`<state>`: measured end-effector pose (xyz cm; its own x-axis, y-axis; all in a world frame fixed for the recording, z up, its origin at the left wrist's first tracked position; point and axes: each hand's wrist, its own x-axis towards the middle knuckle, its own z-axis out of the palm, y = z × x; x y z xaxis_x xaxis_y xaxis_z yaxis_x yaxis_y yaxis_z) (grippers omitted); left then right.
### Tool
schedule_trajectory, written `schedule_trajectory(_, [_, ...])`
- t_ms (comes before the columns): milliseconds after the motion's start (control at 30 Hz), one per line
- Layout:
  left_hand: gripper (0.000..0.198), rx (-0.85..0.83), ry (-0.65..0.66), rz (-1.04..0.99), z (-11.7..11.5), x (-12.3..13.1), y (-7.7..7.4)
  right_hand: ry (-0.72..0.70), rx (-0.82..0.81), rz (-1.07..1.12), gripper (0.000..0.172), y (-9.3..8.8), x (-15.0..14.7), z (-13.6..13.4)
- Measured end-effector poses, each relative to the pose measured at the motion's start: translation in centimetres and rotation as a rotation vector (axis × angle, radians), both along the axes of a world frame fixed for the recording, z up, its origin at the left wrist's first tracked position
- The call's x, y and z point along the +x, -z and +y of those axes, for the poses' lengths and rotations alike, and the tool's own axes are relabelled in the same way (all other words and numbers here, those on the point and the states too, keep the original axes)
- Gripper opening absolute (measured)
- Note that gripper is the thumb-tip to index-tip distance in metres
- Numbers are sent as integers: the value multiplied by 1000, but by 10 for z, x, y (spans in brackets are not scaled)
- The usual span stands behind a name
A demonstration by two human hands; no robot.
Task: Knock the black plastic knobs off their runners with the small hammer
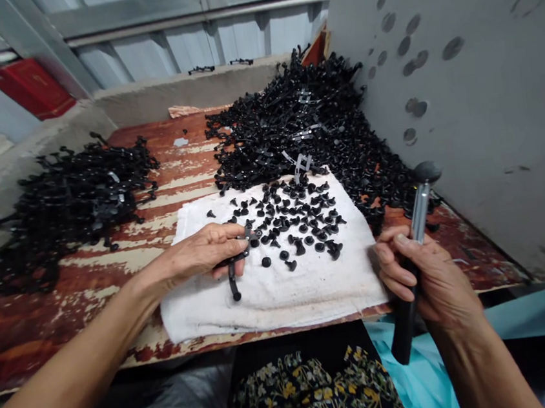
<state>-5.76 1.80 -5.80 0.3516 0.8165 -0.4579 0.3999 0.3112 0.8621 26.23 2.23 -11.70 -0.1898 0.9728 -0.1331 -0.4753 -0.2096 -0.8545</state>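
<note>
My left hand (218, 245) is closed on a black jointed strip (233, 279) above the white cloth. The strip has small round knobs, and one arm of it hangs down below my fingers. Several small black rubber-like plugs (280, 213) with flat round heads and stems lie scattered on the cloth, just right of my left hand. At the cloth's right edge, my right hand (420, 273) grips a hammer (420, 214) by its black handle. Its steel shaft points up and its dark rounded head is at the top. The fingers wrap around the handle's upper end.
The white cloth (273, 301) covers the front of a worn red-brown board (165, 163). A large heap of black jointed strips (287, 118) rises behind it, and a smaller heap (90, 190) lies left. A grey panel (486, 110) stands at right; a red box (31, 86) sits on the left ledge.
</note>
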Motion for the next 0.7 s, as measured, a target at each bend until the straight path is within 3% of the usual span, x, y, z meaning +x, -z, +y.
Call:
schedule_trajectory(300, [42,-58,38,-4,1,-3,3,12,-12,-20,22,-2,-1,-1])
schedule_trajectory(467, [40,-18,5,1,-2,-5,-4,4,-6,-23,20,-1,-1,-1])
schedule_trajectory(700, [42,43,-40,3,13,8,-11,20,-14,-3,19,1,-1,-1])
